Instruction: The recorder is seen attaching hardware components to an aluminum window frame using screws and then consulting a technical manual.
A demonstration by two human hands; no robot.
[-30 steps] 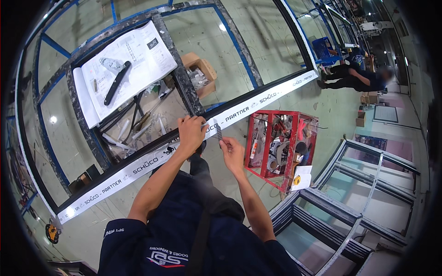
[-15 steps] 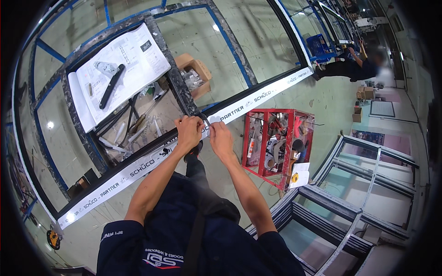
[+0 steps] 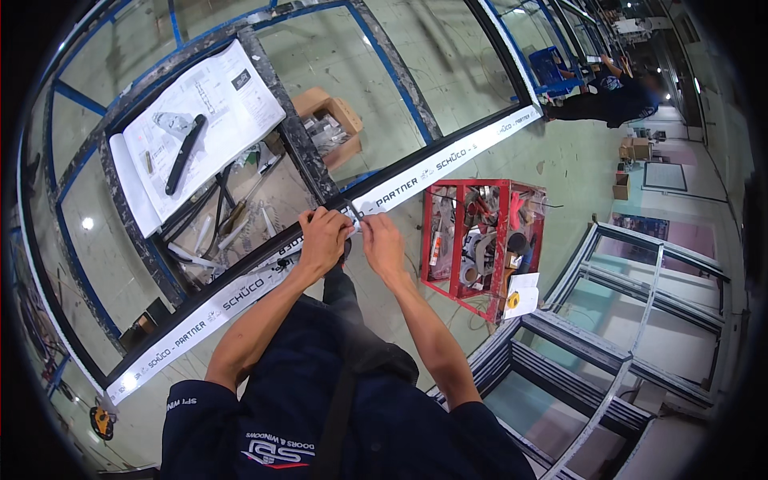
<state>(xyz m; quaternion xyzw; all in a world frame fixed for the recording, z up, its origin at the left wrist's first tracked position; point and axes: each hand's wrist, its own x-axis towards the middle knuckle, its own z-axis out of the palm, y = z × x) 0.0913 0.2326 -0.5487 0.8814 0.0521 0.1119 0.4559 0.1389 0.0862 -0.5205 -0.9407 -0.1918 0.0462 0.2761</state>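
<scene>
A long dark frame bar with white printed protective film [image 3: 416, 172] runs diagonally in front of me. My left hand [image 3: 323, 240] rests on the bar with curled fingers, its fingertips close to the right hand's. Just right of it, my right hand [image 3: 382, 246] has thumb and fingers pinched together at the film's edge. A thin dark strip [image 3: 353, 208] shows beside the fingertips; whether either hand grips it is unclear. What lies inside both hands' fingers is too small or hidden to make out.
Beyond the bar, a worktable holds drawings [image 3: 212, 104], a black marker-like tool [image 3: 186, 154] and loose tools. A cardboard box [image 3: 346, 148] sits beside it. To the right are a red tool cart [image 3: 460, 298] and stacked window frames [image 3: 560, 340]. A co-worker [image 3: 600, 108] stands far right.
The whole view has shifted slightly. My hands stay close together at the same stretch of the bar, with the fingertips slightly changed in position. The co-worker's arms have moved.
</scene>
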